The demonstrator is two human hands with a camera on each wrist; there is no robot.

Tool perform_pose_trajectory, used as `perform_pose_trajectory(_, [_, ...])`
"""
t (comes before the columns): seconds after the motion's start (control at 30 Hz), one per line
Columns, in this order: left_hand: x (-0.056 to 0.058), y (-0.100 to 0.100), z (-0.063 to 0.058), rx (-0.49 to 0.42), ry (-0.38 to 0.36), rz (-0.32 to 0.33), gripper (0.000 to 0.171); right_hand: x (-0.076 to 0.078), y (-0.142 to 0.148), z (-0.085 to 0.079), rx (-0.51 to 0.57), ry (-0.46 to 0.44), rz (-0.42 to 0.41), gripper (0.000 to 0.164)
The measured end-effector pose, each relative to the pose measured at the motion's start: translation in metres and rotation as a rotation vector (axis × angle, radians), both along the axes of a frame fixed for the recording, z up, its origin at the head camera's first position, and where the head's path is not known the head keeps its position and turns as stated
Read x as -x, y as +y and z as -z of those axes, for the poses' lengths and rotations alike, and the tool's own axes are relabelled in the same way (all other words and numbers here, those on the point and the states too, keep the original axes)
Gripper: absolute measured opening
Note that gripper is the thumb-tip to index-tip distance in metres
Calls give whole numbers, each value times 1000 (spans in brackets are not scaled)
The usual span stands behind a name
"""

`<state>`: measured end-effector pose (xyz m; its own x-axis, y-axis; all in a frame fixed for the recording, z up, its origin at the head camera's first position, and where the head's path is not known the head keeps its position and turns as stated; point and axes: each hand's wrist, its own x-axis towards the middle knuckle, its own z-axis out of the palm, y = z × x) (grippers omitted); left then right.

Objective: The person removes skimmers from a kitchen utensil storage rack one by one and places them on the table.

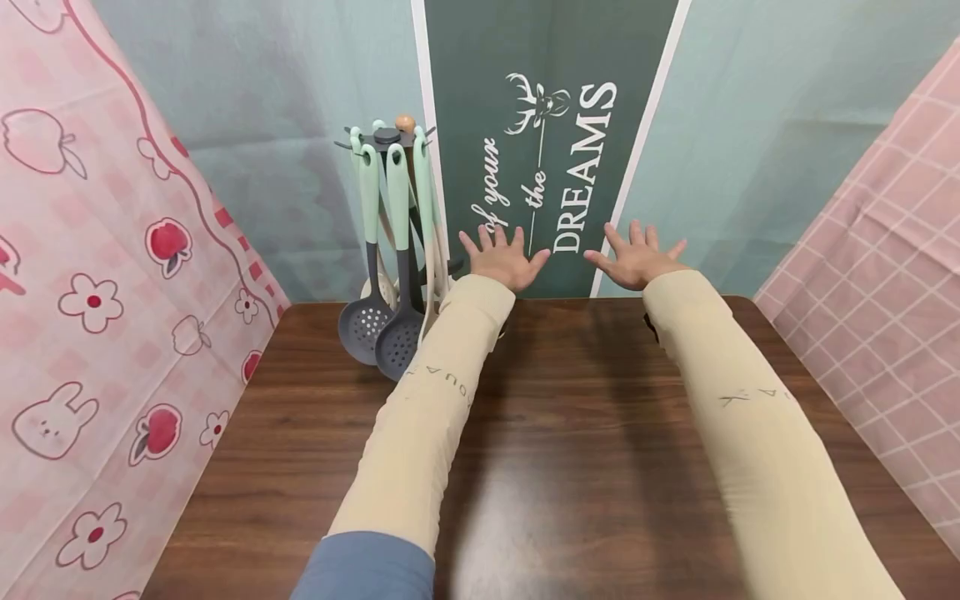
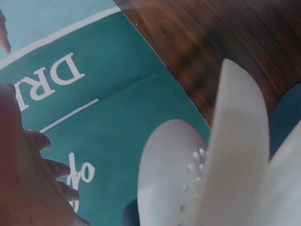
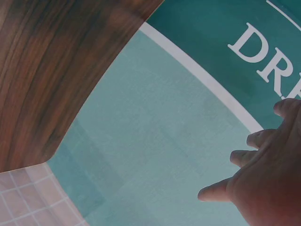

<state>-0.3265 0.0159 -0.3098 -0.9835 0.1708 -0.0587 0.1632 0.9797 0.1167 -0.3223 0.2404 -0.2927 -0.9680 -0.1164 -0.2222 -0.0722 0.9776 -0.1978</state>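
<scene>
My left hand [image 1: 504,260] is stretched out over the far edge of the table with its fingers straight and spread. To its right, my right hand [image 1: 637,258] is held out the same way, palm down and holding nothing. Just left of my left forearm stands a rack of kitchen utensils with mint green handles. A grey skimmer [image 1: 365,325] and a grey slotted spoon [image 1: 400,342] hang at its front. Pale utensil heads [image 2: 171,165] loom close in the left wrist view, beside the hand and apart from its fingers.
The brown wooden table [image 1: 570,467] ends at a hanging cloth [image 1: 540,50] printed with white lettering. A pink patterned curtain [image 1: 90,250] borders the left side, and a pink checked cloth [image 1: 885,250] the right. The utensil rack's top [image 1: 387,135] rises above the table's back left.
</scene>
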Motion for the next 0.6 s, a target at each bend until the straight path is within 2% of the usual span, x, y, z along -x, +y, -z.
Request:
perform_pose_trajectory(0.27, [-5,7,-2,29,-5,46,77,2,1,-1,-12,21,-52,84])
perform_pose_trajectory(0.6, [-28,13,-7,27,22,137,74,-1,6,-2,8,136,-94,69])
